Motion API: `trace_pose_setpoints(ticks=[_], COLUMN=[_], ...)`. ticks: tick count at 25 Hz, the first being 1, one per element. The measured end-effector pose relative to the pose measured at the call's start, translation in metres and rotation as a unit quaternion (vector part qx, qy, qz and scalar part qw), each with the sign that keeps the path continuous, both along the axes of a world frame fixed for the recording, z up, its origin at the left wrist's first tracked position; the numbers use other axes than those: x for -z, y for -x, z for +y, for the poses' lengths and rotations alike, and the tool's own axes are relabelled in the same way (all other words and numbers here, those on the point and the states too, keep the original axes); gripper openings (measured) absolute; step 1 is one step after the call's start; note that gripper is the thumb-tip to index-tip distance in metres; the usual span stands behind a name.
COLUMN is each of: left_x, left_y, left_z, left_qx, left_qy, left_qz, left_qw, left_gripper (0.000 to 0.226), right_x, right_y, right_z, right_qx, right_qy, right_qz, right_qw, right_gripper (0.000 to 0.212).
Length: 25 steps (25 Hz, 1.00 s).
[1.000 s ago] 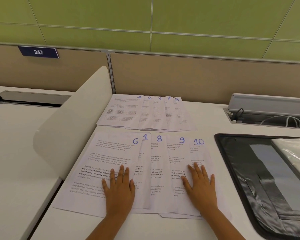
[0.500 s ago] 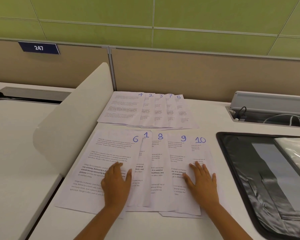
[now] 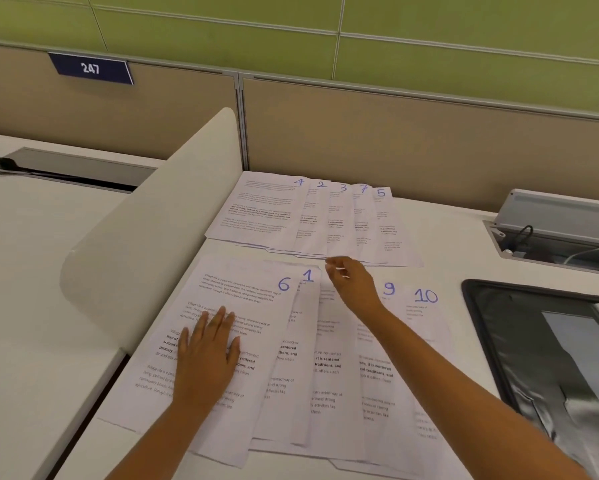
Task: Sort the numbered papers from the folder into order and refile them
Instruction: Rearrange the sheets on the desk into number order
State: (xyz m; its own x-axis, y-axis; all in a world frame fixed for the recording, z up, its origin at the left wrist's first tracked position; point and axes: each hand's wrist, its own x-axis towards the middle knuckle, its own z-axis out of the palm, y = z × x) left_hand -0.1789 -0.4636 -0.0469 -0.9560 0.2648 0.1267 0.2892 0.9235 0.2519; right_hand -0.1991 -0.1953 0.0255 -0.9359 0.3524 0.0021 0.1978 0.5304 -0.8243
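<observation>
Papers (image 3: 325, 368) lying fanned in two rows on desk (image 3: 440, 244), unsorted: 4-2-3-7-5, 6-1-?-9-10. Left hand (image 3: 206, 358) pressing sheet 6, fingers (image 3: 218, 320) apart. Right hand (image 3: 351, 284) pinching by sheet 1; grip unclear. Folder (image 3: 547, 358) lying open; sorting, refiling pending.

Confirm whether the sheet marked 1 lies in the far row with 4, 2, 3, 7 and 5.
No: sheet 1 lies in the near row, tucked between sheet 6 and the next sheet.
</observation>
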Motion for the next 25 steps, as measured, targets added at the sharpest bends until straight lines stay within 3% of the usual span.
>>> trace_pose_setpoints(ticks=[3,7,9,12,15,17,25], left_x=[0.002,0.005,0.005,0.003,0.003,0.004,0.006], left_y=[0.002,0.003,0.003,0.003,0.004,0.003,0.004], left_z=[0.000,0.001,0.001,0.000,0.000,0.000,-0.002], left_qx=[-0.003,-0.002,-0.003,-0.003,-0.003,-0.004,-0.002], left_qy=[-0.006,-0.010,-0.008,-0.002,0.003,0.002,0.000], left_qz=[0.013,0.016,0.014,0.007,0.001,0.003,0.003], left_qw=[1.000,1.000,1.000,1.000,1.000,1.000,1.000], left_gripper=[0.068,0.065,0.064,0.063,0.064,0.064,0.062], right_x=[-0.010,-0.010,-0.001,0.016,0.029,0.034,0.053], right_y=[0.047,0.095,0.108,0.112,0.111,0.116,0.111], right_z=[-0.018,-0.034,-0.036,-0.033,-0.031,-0.032,-0.018], right_qx=[-0.006,-0.013,-0.003,-0.036,-0.125,-0.162,-0.173], right_qy=[0.097,0.113,0.052,-0.129,-0.330,-0.360,-0.363], right_qz=[-0.048,-0.089,-0.079,-0.074,-0.149,-0.178,-0.224], right_qw=[0.994,0.990,0.996,0.988,0.924,0.902,0.888], right_gripper=[0.034,0.039,0.040,0.050,0.064,0.065,0.068])
